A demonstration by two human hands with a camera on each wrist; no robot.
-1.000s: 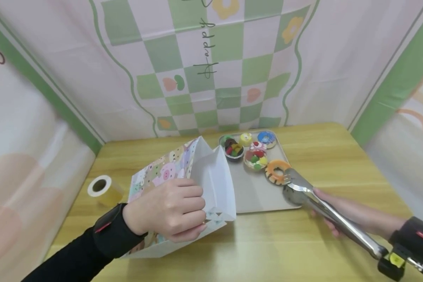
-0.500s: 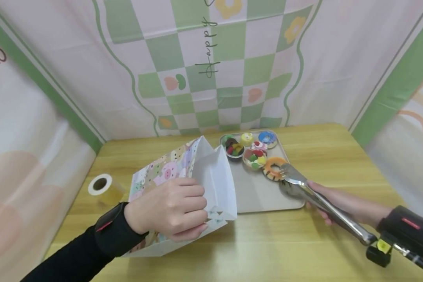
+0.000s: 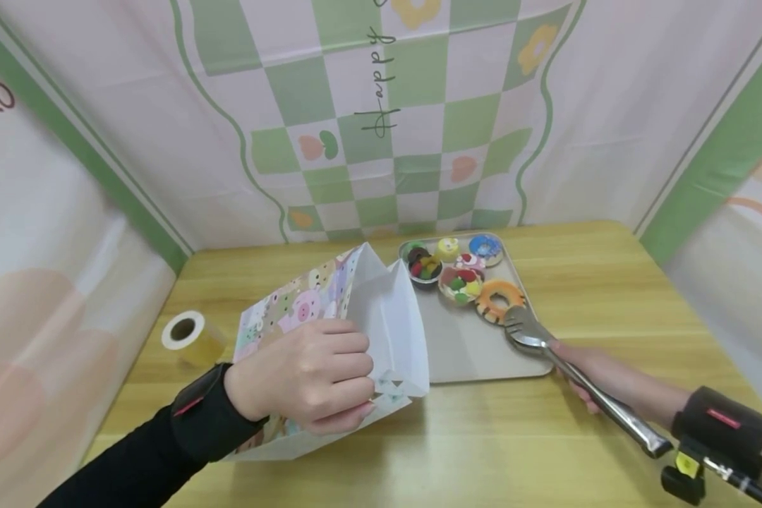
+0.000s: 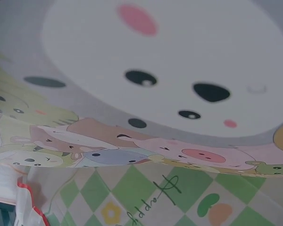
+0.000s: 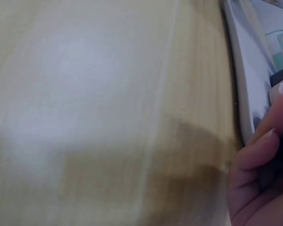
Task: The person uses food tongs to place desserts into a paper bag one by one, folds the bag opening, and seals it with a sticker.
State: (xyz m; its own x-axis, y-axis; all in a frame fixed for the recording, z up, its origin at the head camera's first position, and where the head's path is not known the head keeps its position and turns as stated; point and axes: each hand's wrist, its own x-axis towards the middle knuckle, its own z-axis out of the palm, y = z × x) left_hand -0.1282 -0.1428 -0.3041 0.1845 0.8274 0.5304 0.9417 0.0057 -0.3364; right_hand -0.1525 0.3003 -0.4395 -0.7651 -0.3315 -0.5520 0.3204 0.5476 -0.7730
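Observation:
My left hand [image 3: 307, 374] grips the side of a paper bag [image 3: 301, 307] with cartoon animals, which lies tilted with its white mouth facing right. The bag's printed side [image 4: 165, 42] fills most of the left wrist view. My right hand [image 3: 587, 367] holds metal serving tongs [image 3: 600, 395]. Their head is at the lower right edge of an orange ring doughnut [image 3: 484, 310]; whether it touches cannot be told. The doughnut rests on a light tray [image 3: 463, 356]. Curled fingers [image 5: 254, 157] show beside the tray in the right wrist view, where the tongs are mostly hidden.
Behind the orange doughnut, the tray carries a fruit-topped tart [image 3: 460, 287], a dark cup of fruit [image 3: 425, 269], a blue doughnut [image 3: 485, 247] and a small yellow cake [image 3: 447, 248]. A label roll [image 3: 193, 339] stands left of the bag. Printed curtains [image 3: 413, 127] enclose the wooden table.
The tongs have turned and their two arms now line up, one over the other; the head has shifted slightly across the doughnut's edge. My left hand and the bag stay nearly still.

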